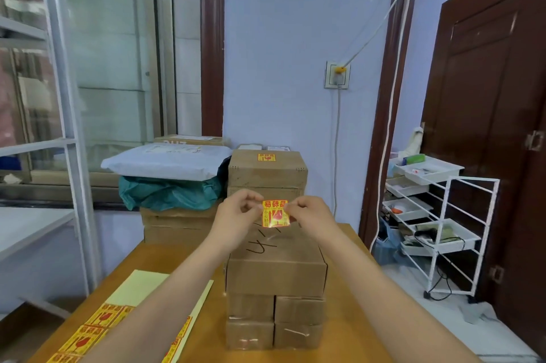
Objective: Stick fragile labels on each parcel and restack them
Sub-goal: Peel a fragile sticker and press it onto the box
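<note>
Both hands raised over a stack of brown cartons on a wooden worktop (348,330), pinching one fragile label (275,213) between them. Left hand (236,215) gripping the label's left edge with thumb and forefinger, remaining fingers curled; right hand (310,215) gripping the right edge the same way. Label held upright, red and yellow with a broken-glass symbol, just above the far end of the top parcel (276,259), not yet pressed down.

Top parcel marked in black pen on its lid, resting on four smaller boxes (274,322) stacked two by two. To the left on the worktop, partly under the left forearm, a label sheet (97,324) with several labels remaining and bare pale-yellow backing at its far end.

Beyond the worktop, a labelled parcel (267,169) already bearing a fragile sticker on its top face, sitting on another carton. Beside it to the left, a grey mailer bag (165,160) lying over a teal bag (171,192), both on a pile of cartons (177,223).

At right, a white wire rack (461,229) with trays of small items, in front of a dark brown door (487,96). On the pale blue wall, a socket (337,75) with a white cable running up.
</note>
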The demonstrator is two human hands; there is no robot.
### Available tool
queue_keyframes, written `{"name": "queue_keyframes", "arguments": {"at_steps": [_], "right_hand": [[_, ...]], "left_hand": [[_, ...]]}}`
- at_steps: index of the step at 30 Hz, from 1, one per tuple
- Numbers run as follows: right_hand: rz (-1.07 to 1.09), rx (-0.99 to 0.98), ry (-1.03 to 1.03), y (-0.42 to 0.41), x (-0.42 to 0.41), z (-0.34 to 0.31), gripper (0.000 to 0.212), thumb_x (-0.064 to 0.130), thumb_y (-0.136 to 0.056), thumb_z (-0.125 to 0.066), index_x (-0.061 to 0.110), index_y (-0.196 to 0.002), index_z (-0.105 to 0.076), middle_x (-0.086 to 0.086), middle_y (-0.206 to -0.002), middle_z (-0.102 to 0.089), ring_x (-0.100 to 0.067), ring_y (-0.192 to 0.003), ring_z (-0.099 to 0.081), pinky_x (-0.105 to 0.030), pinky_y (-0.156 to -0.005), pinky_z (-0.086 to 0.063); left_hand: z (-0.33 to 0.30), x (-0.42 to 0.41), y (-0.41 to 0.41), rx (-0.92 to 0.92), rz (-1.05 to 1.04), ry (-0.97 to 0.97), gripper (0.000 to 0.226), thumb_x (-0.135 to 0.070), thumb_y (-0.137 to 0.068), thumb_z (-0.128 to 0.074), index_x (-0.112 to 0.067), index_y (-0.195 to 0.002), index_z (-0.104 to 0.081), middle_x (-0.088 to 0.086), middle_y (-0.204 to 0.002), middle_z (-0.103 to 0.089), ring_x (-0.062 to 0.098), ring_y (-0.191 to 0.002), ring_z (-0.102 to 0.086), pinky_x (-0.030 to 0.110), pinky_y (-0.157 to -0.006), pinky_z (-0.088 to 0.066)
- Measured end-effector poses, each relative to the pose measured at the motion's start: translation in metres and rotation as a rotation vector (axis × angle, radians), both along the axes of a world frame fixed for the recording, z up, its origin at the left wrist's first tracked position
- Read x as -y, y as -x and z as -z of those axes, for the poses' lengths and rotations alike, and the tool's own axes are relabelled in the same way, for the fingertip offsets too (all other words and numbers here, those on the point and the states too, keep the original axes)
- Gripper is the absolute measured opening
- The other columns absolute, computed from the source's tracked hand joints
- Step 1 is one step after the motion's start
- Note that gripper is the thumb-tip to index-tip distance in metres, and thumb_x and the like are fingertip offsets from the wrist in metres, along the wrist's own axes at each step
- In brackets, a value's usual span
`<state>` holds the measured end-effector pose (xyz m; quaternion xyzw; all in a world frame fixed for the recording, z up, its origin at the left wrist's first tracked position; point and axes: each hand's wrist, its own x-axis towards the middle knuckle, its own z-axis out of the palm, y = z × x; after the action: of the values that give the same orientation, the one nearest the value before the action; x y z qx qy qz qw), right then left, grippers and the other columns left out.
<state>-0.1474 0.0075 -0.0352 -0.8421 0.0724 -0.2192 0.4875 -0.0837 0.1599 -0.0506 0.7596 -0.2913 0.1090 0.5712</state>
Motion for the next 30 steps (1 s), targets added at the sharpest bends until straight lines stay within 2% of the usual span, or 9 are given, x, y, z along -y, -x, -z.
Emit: {"name": "queue_keyframes", "arguments": {"at_steps": [5,8,10,12,15,18,23,27,30], "right_hand": [[0.002,-0.091,0.074,-0.008,0.006,0.019,0.030,0.022,-0.092,-0.057,0.012,-0.064,-0.059,-0.002,-0.070,-0.058,-0.012,-0.066,-0.049,-0.024,-0.061,-0.037],[0.007,-0.098,0.093,-0.012,0.007,0.027,0.029,0.022,-0.093,-0.057,0.011,-0.066,-0.060,0.000,-0.065,-0.055,-0.006,-0.061,-0.044,-0.019,-0.055,-0.032],[0.012,-0.090,0.096,-0.012,0.006,0.030,0.029,0.022,-0.093,-0.056,0.011,-0.065,-0.059,-0.002,-0.065,-0.053,-0.009,-0.059,-0.043,-0.021,-0.053,-0.031],[0.021,-0.085,0.113,-0.014,0.005,0.032,0.036,0.020,-0.091,-0.056,0.015,-0.056,-0.051,0.002,-0.058,-0.047,-0.010,-0.056,-0.040,-0.024,-0.052,-0.029],[0.035,-0.104,0.163,-0.017,0.003,0.036,0.039,0.019,-0.088,-0.056,0.017,-0.051,-0.045,0.002,-0.055,-0.043,-0.013,-0.057,-0.040,-0.028,-0.056,-0.030],[0.035,-0.126,0.200,-0.019,0.002,0.038,0.034,0.020,-0.086,-0.057,0.017,-0.052,-0.050,0.003,-0.057,-0.049,-0.014,-0.061,-0.045,-0.029,-0.060,-0.034],[0.037,-0.135,0.251,-0.019,0.003,0.040,0.028,0.017,-0.084,-0.055,0.014,-0.056,-0.054,-0.002,-0.058,-0.048,-0.015,-0.058,-0.042,-0.029,-0.058,-0.033],[0.044,-0.112,0.309,-0.020,0.001,0.042,0.040,0.015,-0.083,-0.057,0.018,-0.046,-0.040,0.002,-0.050,-0.038,-0.016,-0.053,-0.036,-0.029,-0.056,-0.030],[0.049,-0.100,0.344,-0.020,0.001,0.044,0.043,0.016,-0.084,-0.058,0.020,-0.046,-0.039,0.004,-0.050,-0.039,-0.016,-0.054,-0.038,-0.030,-0.056,-0.032]], "left_hand": [[0.017,0.005,-0.007,0.006,-0.040,-0.138,0.011,-0.010,-0.090,-0.060,-0.016,-0.099,-0.063,0.004,-0.087,-0.067,0.010,-0.082,-0.059,0.016,-0.070,-0.044],[0.022,0.006,-0.010,-0.009,-0.041,-0.179,0.010,-0.011,-0.090,-0.059,-0.018,-0.097,-0.061,0.006,-0.088,-0.067,0.015,-0.085,-0.061,0.021,-0.072,-0.047],[0.027,0.007,-0.012,0.000,-0.045,-0.220,0.010,-0.013,-0.091,-0.058,-0.019,-0.099,-0.060,0.002,-0.086,-0.065,0.016,-0.087,-0.060,0.026,-0.075,-0.049],[0.032,0.007,-0.012,0.017,-0.048,-0.255,0.010,-0.016,-0.091,-0.059,-0.018,-0.101,-0.059,-0.003,-0.084,-0.063,0.013,-0.085,-0.059,0.027,-0.077,-0.049],[0.035,0.007,-0.012,0.001,-0.037,-0.245,0.012,-0.020,-0.091,-0.061,-0.017,-0.102,-0.057,-0.002,-0.085,-0.063,0.011,-0.083,-0.058,0.023,-0.075,-0.048],[0.035,0.006,-0.014,-0.038,-0.006,-0.238,0.017,-0.019,-0.090,-0.064,-0.016,-0.105,-0.056,0.002,-0.087,-0.062,0.011,-0.080,-0.055,0.019,-0.072,-0.045],[0.036,0.008,-0.014,-0.002,0.009,-0.281,0.020,-0.016,-0.089,-0.064,-0.018,-0.106,-0.054,-0.002,-0.081,-0.059,0.008,-0.073,-0.051,0.018,-0.069,-0.044],[0.037,0.007,-0.014,0.005,0.016,-0.269,0.020,-0.014,-0.089,-0.063,-0.017,-0.107,-0.054,-0.002,-0.080,-0.058,0.008,-0.073,-0.051,0.017,-0.068,-0.043],[0.037,0.007,-0.014,0.003,0.023,-0.262,0.020,-0.012,-0.090,-0.062,-0.018,-0.107,-0.053,-0.002,-0.079,-0.056,0.007,-0.073,-0.050,0.015,-0.066,-0.042]]}}
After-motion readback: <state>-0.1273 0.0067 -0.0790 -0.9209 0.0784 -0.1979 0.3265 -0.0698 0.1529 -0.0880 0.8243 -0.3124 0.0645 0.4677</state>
